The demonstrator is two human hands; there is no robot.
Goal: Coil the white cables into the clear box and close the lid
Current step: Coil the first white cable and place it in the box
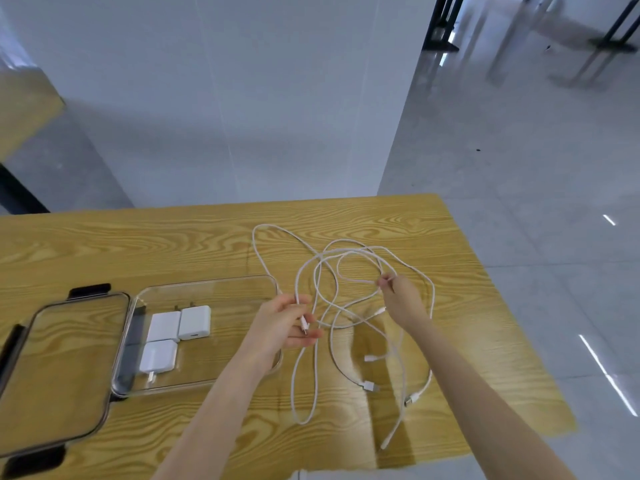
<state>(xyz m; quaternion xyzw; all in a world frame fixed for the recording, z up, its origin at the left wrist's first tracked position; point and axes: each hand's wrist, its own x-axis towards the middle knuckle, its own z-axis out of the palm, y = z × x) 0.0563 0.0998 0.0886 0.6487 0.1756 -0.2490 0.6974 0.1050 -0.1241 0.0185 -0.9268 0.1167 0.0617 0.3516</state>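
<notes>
Several white cables [332, 271] lie tangled in loose loops on the wooden table [207, 237], right of the clear box [207, 284]. My left hand [287, 323] holds one cable near its plug end, just beyond the box's right rim. My right hand [401, 303] pinches a cable strand at the tangle's right side and lifts it off the table. The box stands open with three white chargers [173, 336] inside. Its clear lid [59, 372] with black clips lies flat to the left of the box.
The table's right edge [512, 306] runs close past the cables, and loose plug ends [370, 386] lie near the front edge. Beyond the table are a white wall and a shiny grey floor with black furniture legs [613, 32] far back.
</notes>
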